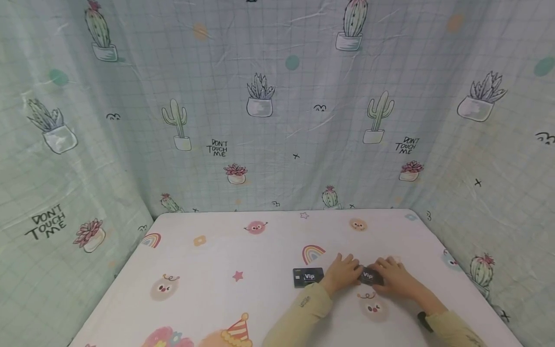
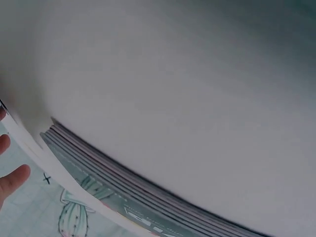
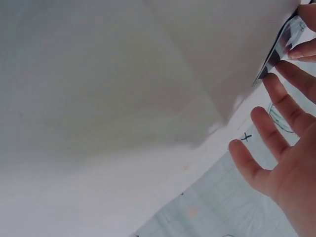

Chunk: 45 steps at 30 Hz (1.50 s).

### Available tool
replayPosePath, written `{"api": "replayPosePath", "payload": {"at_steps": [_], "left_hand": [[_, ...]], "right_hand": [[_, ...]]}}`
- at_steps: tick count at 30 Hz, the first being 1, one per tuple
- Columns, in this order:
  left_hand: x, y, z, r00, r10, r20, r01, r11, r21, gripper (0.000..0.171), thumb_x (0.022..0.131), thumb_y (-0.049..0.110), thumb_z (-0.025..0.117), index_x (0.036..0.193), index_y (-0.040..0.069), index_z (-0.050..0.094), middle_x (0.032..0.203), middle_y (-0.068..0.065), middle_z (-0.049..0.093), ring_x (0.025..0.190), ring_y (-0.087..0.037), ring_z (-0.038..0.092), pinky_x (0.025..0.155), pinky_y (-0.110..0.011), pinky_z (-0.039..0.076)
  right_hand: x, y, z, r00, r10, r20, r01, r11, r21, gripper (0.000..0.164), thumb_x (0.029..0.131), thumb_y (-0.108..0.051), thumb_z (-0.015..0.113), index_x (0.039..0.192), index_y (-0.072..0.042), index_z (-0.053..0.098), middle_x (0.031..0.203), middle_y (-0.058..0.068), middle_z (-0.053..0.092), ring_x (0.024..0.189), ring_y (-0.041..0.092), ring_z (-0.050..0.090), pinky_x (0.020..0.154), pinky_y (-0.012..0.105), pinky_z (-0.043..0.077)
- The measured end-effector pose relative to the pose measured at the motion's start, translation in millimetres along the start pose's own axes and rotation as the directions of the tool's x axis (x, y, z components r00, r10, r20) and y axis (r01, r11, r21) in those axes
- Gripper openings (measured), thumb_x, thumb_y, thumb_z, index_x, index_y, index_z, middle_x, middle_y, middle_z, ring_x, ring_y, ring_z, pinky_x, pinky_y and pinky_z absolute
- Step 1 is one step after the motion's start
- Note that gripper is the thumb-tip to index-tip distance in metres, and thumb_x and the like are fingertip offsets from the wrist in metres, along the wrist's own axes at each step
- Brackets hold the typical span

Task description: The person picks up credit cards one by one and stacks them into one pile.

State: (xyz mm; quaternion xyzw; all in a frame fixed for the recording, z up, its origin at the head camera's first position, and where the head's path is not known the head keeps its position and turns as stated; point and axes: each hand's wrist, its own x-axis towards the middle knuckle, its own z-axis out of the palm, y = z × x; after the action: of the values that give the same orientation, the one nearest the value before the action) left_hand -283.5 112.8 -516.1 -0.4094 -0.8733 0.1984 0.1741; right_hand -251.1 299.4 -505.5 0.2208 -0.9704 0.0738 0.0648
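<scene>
A black card [image 1: 367, 275] printed "Vip" is between the two hands, over the right half of the table. My right hand [image 1: 396, 278] holds it at its right end, with fingers along the far edge. At its left end, my left hand [image 1: 344, 272] pinches it with thumb and fingertips, the other fingers spread. In the right wrist view the card [image 3: 276, 49] shows as a thin, dark, glossy strip beside the fingers. Just left of the left hand lies a stack of black VIP cards [image 1: 308, 277]; the left wrist view shows the stack's [image 2: 148, 190] layered edges, several cards thick.
A white tablecloth [image 1: 269, 299] with printed rainbows, stars and faces covers the table. Behind and on both sides hangs a pale curtain [image 1: 295, 130] with cactus prints. A dark band [image 1: 425, 321] sits at the right wrist, by the sleeve.
</scene>
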Motion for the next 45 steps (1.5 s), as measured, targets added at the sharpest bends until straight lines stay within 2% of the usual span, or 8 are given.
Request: {"api": "replayPosePath", "payload": {"at_steps": [3,7,13,22,27,31,45], "left_hand": [[0.0,2.6,0.9,1.0,-0.009,-0.009,0.009,1.0,0.015,0.041,0.087,0.054,0.039,0.121,0.033,0.047,0.117,0.017,0.051,0.115,-0.004,0.044,0.094,-0.029,0.04],[1.0,7.9,0.3,1.0,-0.016,-0.019,0.017,0.999,0.046,0.04,0.09,0.048,0.037,0.125,0.03,0.046,0.119,0.015,0.051,0.116,-0.004,0.044,0.094,-0.028,0.04],[-1.4,10.2,-5.1,0.997,-0.068,0.026,0.067,0.996,0.066,0.046,0.09,0.051,0.036,0.13,0.029,0.041,0.122,0.016,0.049,0.118,-0.004,0.041,0.097,-0.029,0.038],[-2.5,10.9,-7.8,0.996,-0.076,0.044,0.076,0.997,0.018,0.048,0.089,0.051,0.037,0.132,0.029,0.038,0.121,0.014,0.049,0.117,-0.006,0.042,0.096,-0.03,0.038],[-2.4,11.7,-4.9,0.995,-0.079,0.061,0.079,0.997,-0.001,0.049,0.089,0.051,0.037,0.133,0.03,0.035,0.123,0.014,0.048,0.118,-0.006,0.042,0.098,-0.029,0.038],[-3.6,10.2,-4.4,0.996,-0.07,0.051,0.071,0.997,-0.008,0.049,0.089,0.051,0.037,0.133,0.03,0.035,0.124,0.014,0.046,0.117,-0.006,0.042,0.097,-0.028,0.039],[-2.1,10.2,-4.8,0.996,-0.07,0.054,0.071,0.997,-0.014,0.052,0.09,0.049,0.037,0.136,0.025,0.033,0.13,0.01,0.044,0.122,-0.008,0.04,0.1,-0.028,0.037]], "right_hand": [[-0.2,0.8,0.0,0.999,-0.045,-0.023,0.045,0.999,-0.021,0.046,0.068,-0.033,0.072,0.108,-0.013,0.058,0.092,-0.005,0.05,0.086,0.015,0.043,0.072,0.04,0.04],[-2.0,3.6,1.2,0.997,-0.062,-0.036,0.059,0.995,-0.085,0.047,0.066,-0.035,0.072,0.106,-0.013,0.059,0.091,-0.004,0.05,0.084,0.014,0.043,0.069,0.035,0.036],[-2.5,6.4,3.3,0.997,-0.058,-0.055,0.049,0.988,-0.146,0.049,0.066,-0.044,0.07,0.1,-0.01,0.058,0.092,-0.001,0.052,0.085,0.018,0.045,0.07,0.039,0.04],[0.0,5.8,4.7,1.0,0.002,-0.021,-0.004,0.991,-0.13,0.055,0.064,-0.052,0.066,0.096,-0.009,0.055,0.09,0.001,0.051,0.083,0.017,0.043,0.067,0.041,0.041],[1.7,4.5,3.5,1.0,0.017,0.014,-0.016,0.995,-0.096,0.055,0.065,-0.051,0.067,0.097,-0.009,0.053,0.09,0.001,0.049,0.083,0.017,0.043,0.066,0.04,0.04],[3.2,4.2,3.5,0.999,0.033,0.034,-0.03,0.996,-0.079,0.052,0.065,-0.048,0.068,0.096,-0.01,0.052,0.088,0.001,0.048,0.083,0.017,0.043,0.065,0.039,0.039],[3.3,2.9,2.0,0.998,0.045,0.032,-0.044,0.999,-0.021,0.053,0.065,-0.043,0.07,0.099,-0.009,0.05,0.089,0.0,0.05,0.081,0.015,0.042,0.066,0.038,0.038]]}}
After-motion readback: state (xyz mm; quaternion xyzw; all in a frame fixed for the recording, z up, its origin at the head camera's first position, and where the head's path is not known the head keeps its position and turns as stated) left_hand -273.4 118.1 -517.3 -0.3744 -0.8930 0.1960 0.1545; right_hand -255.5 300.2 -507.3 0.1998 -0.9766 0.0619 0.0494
